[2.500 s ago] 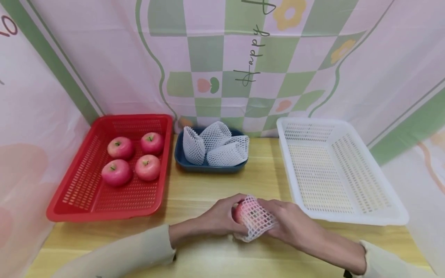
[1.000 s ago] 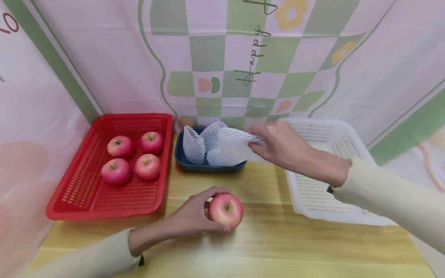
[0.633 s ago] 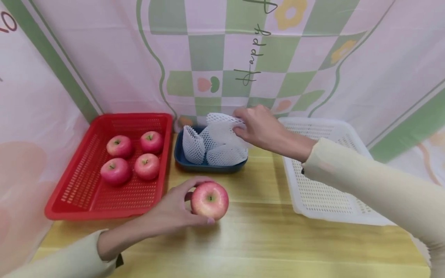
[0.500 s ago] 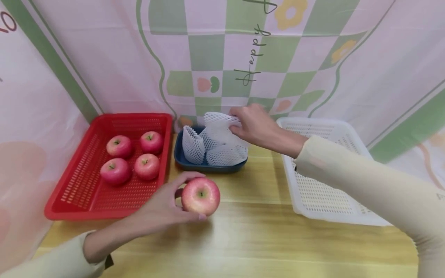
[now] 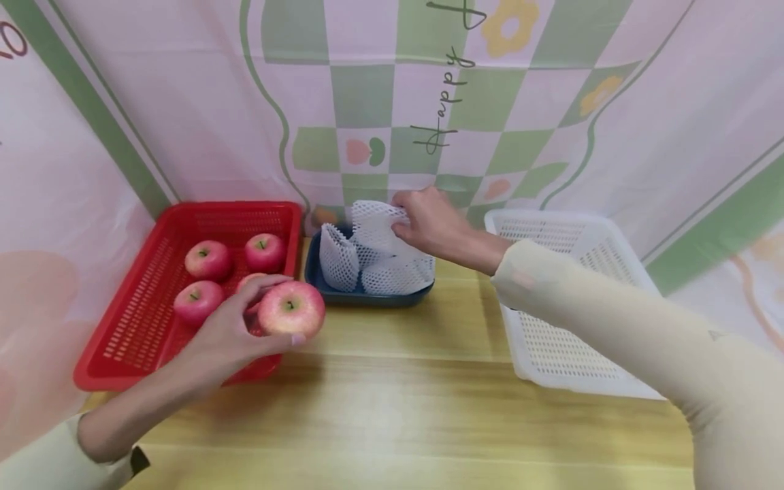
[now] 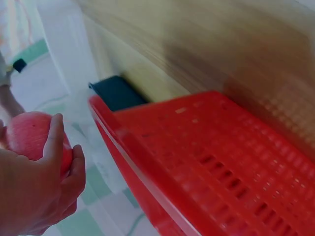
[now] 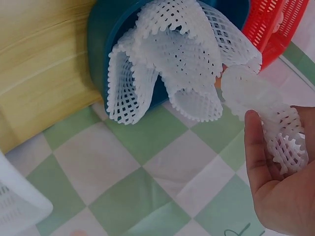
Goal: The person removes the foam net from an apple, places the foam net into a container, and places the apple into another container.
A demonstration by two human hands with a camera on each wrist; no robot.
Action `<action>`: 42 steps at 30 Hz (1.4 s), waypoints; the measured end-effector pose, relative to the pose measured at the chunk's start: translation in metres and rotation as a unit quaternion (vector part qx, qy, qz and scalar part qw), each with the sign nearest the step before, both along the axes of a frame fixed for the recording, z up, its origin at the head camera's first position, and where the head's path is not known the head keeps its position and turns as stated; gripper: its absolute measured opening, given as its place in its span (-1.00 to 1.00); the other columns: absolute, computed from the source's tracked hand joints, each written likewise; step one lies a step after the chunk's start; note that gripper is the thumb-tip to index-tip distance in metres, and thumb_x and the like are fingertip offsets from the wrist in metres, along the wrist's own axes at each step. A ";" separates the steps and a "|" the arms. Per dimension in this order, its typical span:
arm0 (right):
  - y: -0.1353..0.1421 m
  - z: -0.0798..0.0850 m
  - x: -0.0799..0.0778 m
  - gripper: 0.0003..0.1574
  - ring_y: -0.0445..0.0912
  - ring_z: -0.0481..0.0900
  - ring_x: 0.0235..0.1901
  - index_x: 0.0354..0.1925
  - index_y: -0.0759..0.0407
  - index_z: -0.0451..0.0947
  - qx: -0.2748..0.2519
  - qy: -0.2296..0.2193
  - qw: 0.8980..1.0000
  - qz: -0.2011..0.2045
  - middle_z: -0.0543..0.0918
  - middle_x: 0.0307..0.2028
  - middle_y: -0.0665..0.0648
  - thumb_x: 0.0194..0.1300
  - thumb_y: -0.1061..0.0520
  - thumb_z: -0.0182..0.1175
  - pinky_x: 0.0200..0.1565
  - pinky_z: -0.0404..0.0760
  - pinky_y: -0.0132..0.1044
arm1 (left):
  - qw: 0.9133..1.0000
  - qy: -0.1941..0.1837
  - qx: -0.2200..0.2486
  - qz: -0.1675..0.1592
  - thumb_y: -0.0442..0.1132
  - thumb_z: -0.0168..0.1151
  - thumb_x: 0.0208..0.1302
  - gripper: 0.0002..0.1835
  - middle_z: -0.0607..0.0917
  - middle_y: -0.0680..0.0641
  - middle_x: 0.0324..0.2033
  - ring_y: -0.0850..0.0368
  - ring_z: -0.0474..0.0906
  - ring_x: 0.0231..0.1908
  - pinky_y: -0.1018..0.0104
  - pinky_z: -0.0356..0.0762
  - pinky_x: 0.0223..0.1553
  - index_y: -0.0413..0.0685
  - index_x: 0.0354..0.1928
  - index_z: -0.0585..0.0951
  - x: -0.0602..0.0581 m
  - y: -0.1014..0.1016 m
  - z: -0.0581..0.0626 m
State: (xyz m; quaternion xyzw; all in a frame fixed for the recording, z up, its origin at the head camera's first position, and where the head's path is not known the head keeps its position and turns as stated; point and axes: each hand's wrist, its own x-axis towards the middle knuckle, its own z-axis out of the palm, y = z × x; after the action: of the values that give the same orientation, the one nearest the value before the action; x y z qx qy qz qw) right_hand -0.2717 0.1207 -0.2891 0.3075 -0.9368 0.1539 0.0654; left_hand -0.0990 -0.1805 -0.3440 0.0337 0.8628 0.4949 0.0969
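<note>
My left hand grips a pink-red apple by its sides, stem up, over the near right edge of the red basket. Behind it, several more apples sit in that basket. At the back middle, my right hand pinches a white foam net sleeve by its end, above the blue tray. Other foam net sleeves lie in the tray. In the right wrist view the pinched sleeve hangs between thumb and fingers. The left wrist view shows fingers curled round the apple.
A white plastic basket stands at the right, partly behind my right sleeve. The wooden table stretches across the front. A patterned cloth hangs behind the baskets and tray.
The net sleeve came off the apple and moved with my right hand to the blue tray. My left hand has carried the bare apple leftward and back to the red basket.
</note>
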 end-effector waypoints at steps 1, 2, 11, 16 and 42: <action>-0.001 -0.001 0.000 -0.93 0.02 0.55 -0.46 -0.23 0.24 0.67 0.000 0.000 1.000 -0.002 0.69 -0.42 0.16 0.33 0.24 0.30 -0.31 0.59 -0.13 | 1.000 0.000 -0.002 0.003 0.19 0.59 0.15 -0.07 0.48 0.02 0.34 -0.08 0.42 0.30 -0.03 0.71 0.11 0.30 0.48 0.31 -0.001 -0.003 0.000; -0.002 -0.001 0.000 -0.96 0.02 0.54 -0.47 -0.26 0.22 0.65 0.000 -0.002 1.000 -0.006 0.66 -0.46 0.14 0.33 0.24 0.30 -0.34 0.56 -0.16 | 1.000 -0.002 -0.003 0.007 0.20 0.59 0.16 -0.07 0.47 0.00 0.34 -0.09 0.41 0.31 -0.03 0.70 0.11 0.29 0.49 0.30 -0.001 -0.006 0.000; -0.012 -0.010 -0.009 -0.89 0.01 0.49 -0.47 -0.34 0.21 0.58 0.010 0.001 1.000 -0.016 0.58 -0.51 0.13 0.36 0.23 0.28 -0.38 0.45 -0.21 | 0.998 -0.023 -0.032 0.042 0.30 0.51 0.19 0.02 0.43 -0.11 0.38 -0.15 0.35 0.31 -0.02 0.66 0.10 0.30 0.59 0.19 -0.007 -0.030 -0.004; -0.018 -0.018 -0.012 -0.87 0.04 0.57 -0.40 -0.21 0.28 0.67 0.017 0.009 1.000 -0.010 0.71 -0.36 0.19 0.38 0.20 0.28 -0.28 0.59 -0.15 | 0.998 -0.012 -0.028 0.048 0.26 0.49 0.25 0.00 0.44 -0.13 0.39 -0.13 0.41 0.29 0.23 0.63 0.10 0.20 0.59 0.20 -0.009 -0.041 -0.012; -0.015 -0.040 -0.016 -0.18 0.12 0.71 -0.14 0.35 0.27 0.50 0.036 -0.032 0.995 -0.084 0.73 0.08 0.28 0.37 -0.20 0.39 -0.07 0.74 0.05 | 0.995 -0.031 -0.094 0.028 0.20 0.54 0.22 0.03 0.48 -0.26 0.31 -0.14 0.46 0.19 -0.03 0.55 0.16 -0.20 0.50 0.24 -0.024 -0.063 -0.055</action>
State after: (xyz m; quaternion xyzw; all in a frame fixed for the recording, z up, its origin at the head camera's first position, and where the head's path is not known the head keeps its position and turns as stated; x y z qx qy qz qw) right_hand -0.2875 0.1059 -0.3288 0.2247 -0.9659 0.1235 0.0371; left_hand -0.1226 -0.2437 -0.3990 -0.0150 0.9027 0.4151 0.1124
